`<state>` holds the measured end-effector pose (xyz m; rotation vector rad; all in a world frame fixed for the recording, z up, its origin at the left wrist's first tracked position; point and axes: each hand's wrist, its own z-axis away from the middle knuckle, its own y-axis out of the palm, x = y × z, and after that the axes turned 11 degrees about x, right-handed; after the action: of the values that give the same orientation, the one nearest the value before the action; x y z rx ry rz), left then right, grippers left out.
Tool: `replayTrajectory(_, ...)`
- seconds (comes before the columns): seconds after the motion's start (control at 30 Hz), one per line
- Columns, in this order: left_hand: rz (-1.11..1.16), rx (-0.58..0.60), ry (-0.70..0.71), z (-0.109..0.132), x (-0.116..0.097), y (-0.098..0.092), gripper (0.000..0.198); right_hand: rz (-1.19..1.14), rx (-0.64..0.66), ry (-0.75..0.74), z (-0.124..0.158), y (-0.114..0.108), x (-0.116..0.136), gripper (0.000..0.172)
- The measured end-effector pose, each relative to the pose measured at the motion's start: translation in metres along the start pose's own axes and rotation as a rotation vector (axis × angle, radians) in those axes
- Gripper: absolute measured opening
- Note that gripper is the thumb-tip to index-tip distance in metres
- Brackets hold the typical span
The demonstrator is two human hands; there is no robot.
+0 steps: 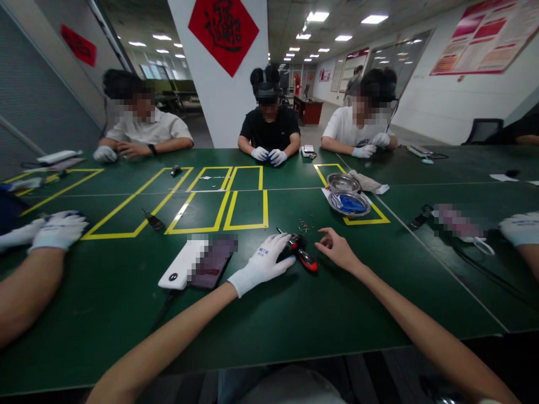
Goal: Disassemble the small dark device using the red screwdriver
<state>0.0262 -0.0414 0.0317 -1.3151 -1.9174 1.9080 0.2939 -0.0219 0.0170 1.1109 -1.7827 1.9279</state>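
My left hand [266, 260], in a white glove, lies on the green table [269, 314] with its fingertips against a red and black screwdriver [302, 251]. Its fingers are spread and grip nothing. My bare right hand [337, 248] hovers just right of the screwdriver, fingers loosely curled and pointing at it, holding nothing. Several tiny screws [304, 226] lie just beyond the screwdriver. A white device [181, 266] and a dark phone [214, 259] rest left of my gloved hand.
Two metal dishes [343, 182], the nearer [349, 204] holding something blue, sit inside yellow tape at right. Yellow tape boxes [229, 210] mark the middle. Three people sit across the table; gloved co-worker hands rest at far left [56, 230] and far right [520, 229].
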Motion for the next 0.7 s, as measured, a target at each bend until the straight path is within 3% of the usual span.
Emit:
replayTrajectory(0.13,-0.007,0.004,-0.147,-0.008,-0.001,0.008,0.065,0.059,-0.063,-0.035,-0.03,0.003,-0.002,0.027)
replayTrajectory(0.27,-0.007,-0.008,-0.291,-0.017,0.0,0.008,0.062,0.168,-0.114,-0.044,-0.072,0.0,-0.015,0.022)
replayTrajectory(0.5,-0.128,0.156,-0.292,-0.033,0.007,-0.002,0.046,0.361,-0.003,-0.077,-0.13,0.013,-0.001,0.041)
replayTrajectory(0.6,-0.11,0.166,-0.284,-0.03,0.014,-0.002,0.041,0.487,-0.08,-0.073,-0.153,0.019,0.012,0.044)
replayTrajectory(0.7,-0.069,0.163,-0.273,-0.022,0.021,-0.002,0.034,0.506,-0.115,-0.02,-0.183,0.017,0.018,0.059)
